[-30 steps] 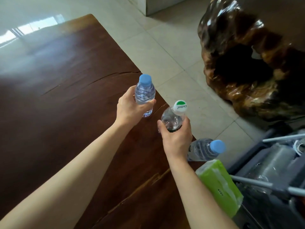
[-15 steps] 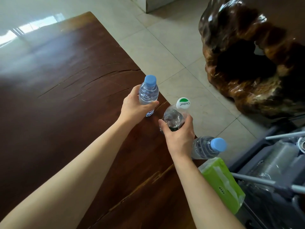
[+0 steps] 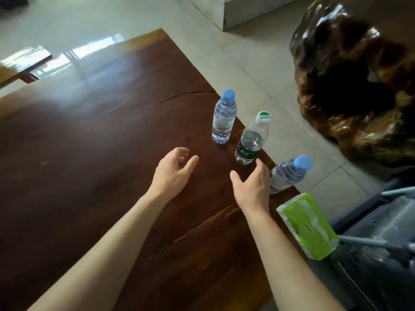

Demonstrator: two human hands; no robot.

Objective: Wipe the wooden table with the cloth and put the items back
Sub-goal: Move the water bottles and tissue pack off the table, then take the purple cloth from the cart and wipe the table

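Note:
Three water bottles stand along the right edge of the dark wooden table [image 3: 89,153]. The farthest is a blue-capped bottle [image 3: 223,117]. Beside it stands a white-capped bottle with a dark green label [image 3: 251,140]. A second blue-capped bottle [image 3: 288,173] is nearest, partly behind my right hand. A green tissue pack [image 3: 308,225] lies at the table's near right edge. My left hand [image 3: 174,170] hovers open over the wood, short of the far bottle. My right hand [image 3: 252,187] is open just below the white-capped bottle. No cloth is in view.
A large glossy carved wood stump [image 3: 354,86] stands on the tiled floor right of the table. A grey cart with metal rods [image 3: 381,232] sits at the lower right, against the tissue pack. A stone block [image 3: 235,10] is at the top.
Both hands have let go of their bottles and drawn back toward me. The far blue-capped bottle and the white-capped bottle now stand free on the table.

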